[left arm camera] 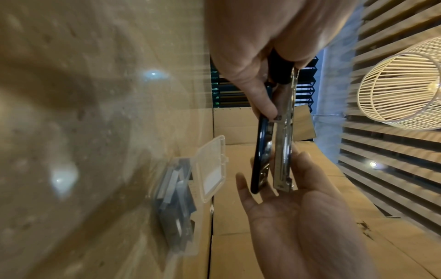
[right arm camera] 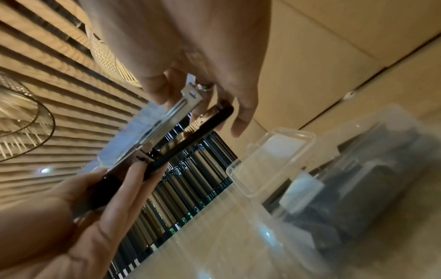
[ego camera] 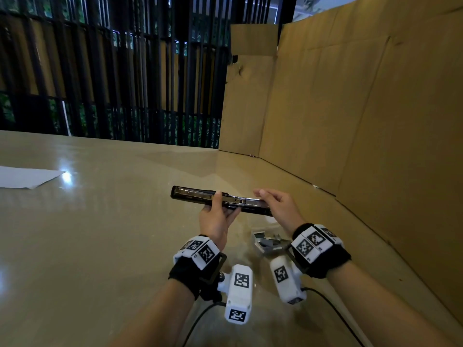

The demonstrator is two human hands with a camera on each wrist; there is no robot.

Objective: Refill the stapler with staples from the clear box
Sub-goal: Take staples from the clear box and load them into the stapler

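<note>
The black stapler [ego camera: 193, 195] is folded open and held flat above the table, its metal magazine [left arm camera: 284, 151] facing up. My left hand [ego camera: 225, 205] grips its middle, thumb on top and fingers underneath. At the stapler's right end my right hand [ego camera: 268, 199] cups the tip of the magazine [right arm camera: 190, 94], its fingers nearly straight and touching. Below my right wrist the clear box [ego camera: 265, 242] sits on the table with its lid [left arm camera: 212, 166] raised. Grey staple strips [left arm camera: 171, 188] lie inside; the box [right arm camera: 358, 188] is blurred in the right wrist view.
A tall cardboard wall [ego camera: 363, 108] runs along the right side and back right of the glossy beige table [ego camera: 100, 234]. A white sheet of paper [ego camera: 27, 176] lies at the far left. A black slatted fence [ego camera: 112, 83] stands behind the table.
</note>
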